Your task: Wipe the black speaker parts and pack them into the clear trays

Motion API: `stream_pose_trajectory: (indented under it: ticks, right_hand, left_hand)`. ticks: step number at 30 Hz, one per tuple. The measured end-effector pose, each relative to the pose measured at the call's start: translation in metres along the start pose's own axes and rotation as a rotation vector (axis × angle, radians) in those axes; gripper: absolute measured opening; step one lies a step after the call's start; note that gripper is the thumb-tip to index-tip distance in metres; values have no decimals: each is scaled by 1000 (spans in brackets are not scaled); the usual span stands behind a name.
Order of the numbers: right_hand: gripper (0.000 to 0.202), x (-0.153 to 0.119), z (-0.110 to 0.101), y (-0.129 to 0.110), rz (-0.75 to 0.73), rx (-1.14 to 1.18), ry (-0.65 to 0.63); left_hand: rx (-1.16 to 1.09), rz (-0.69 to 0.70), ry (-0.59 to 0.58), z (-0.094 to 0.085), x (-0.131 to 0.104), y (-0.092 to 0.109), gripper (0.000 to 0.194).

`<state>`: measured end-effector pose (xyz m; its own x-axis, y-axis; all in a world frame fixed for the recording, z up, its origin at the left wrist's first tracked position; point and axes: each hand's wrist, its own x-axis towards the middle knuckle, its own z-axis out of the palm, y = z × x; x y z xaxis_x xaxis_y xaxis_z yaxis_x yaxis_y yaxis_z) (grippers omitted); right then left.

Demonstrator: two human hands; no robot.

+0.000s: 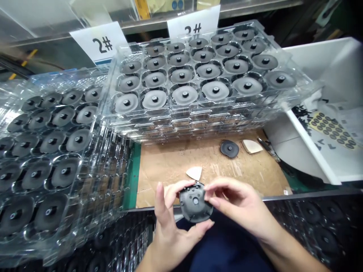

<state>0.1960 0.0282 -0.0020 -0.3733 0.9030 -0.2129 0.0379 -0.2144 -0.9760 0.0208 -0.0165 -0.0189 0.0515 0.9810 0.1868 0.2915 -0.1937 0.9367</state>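
Note:
My left hand [171, 234] holds a round black plastic cover [195, 209] by its edges, between thumb and fingers. The cover's inner side faces me, with a small round boss at its centre and little posts near the rim. At the cover's upper right edge, the thumb and forefinger of my right hand [241, 202] are pinched together. Whatever lies between those fingertips is hidden. Just beyond the cover, a cream wedge-shaped pad [194, 173] lies on the brown cardboard [161, 166]. Farther back sits a second black cover [229, 149], stem up, beside another cream pad [252, 146].
Stacked clear trays [181, 107] of black covers stand behind the cardboard, and more trays [56, 151] fill the left. At right, a white bin [309, 151] holds small black pieces and a yellow sticker sheet [331, 130]. A dark knife-like tool [269, 148] lies beside it.

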Motion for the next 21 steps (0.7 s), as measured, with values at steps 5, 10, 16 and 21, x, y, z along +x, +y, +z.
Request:
stream_pose_trajectory:
  ticks: [5,10,16,21]
  right_hand:
    - [12,7,-3,-15,115,57,-268]
    - [12,12,-6,-24,193,208,-383]
    - [7,3,-6,-22,140,205,-443]
    - [11,-13,-7,-13,180,255,-344]
  left_hand:
    - [-298,-230,182,4,3,15,96]
    - [-431,-402,38,-1,0,18,92]
    - [-355,-280,-16,0,-6,16,104]
    - [-296,-178,-71,2,-13,17,99]
